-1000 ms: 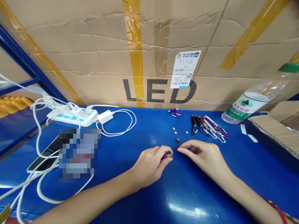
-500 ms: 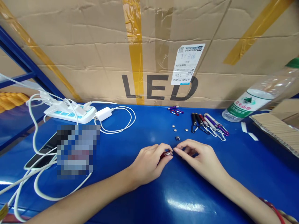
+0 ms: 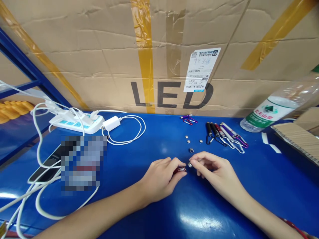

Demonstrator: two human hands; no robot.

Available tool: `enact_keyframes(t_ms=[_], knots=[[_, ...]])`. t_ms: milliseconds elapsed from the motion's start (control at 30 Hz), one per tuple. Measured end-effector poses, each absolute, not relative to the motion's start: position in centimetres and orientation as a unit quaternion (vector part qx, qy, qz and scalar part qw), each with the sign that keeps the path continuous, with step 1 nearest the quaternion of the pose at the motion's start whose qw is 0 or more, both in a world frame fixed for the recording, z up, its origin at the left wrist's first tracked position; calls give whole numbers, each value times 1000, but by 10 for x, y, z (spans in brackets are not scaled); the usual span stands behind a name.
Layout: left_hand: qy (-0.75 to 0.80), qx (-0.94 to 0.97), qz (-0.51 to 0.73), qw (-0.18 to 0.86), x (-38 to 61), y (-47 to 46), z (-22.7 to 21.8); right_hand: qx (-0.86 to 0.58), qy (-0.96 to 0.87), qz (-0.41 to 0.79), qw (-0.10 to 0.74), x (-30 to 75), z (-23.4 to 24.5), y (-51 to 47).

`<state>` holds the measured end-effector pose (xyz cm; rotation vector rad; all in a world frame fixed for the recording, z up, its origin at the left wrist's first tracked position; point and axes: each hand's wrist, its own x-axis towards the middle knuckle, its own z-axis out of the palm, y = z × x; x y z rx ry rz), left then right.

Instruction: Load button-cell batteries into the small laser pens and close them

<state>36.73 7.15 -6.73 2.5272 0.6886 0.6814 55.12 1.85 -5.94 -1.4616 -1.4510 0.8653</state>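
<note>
2 closed pinches: left hand holds red tube, right hand holds silver piece.

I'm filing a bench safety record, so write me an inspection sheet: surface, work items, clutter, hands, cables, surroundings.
Surface: glossy blue tabletop, light reflecting near the front.
Work items: dark red tube, small metal piece, three silver discs, metal fitting, row of pen-like barrels with clips.
Clutter: phone at left, beside a pixelated patch; plastic bottle and white strips at right.
Hands: left hand holds the red tube; right hand pinches the small metal piece between its fingers.
Cables: white cables tangled at left, some over the phone; power strip with plugs inserted.
Surroundings: large cardboard box marked LED behind; open carton at right.
</note>
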Motion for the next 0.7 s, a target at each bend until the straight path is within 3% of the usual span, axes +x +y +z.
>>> enact_keyframes(t_ms=[233, 700], knots=[[236, 921, 254, 181, 367, 72, -69, -583, -567, 388, 433, 551, -60, 22], [262, 920, 236, 171, 367, 75, -70, -579, -588, 349, 444, 548, -58, 22]])
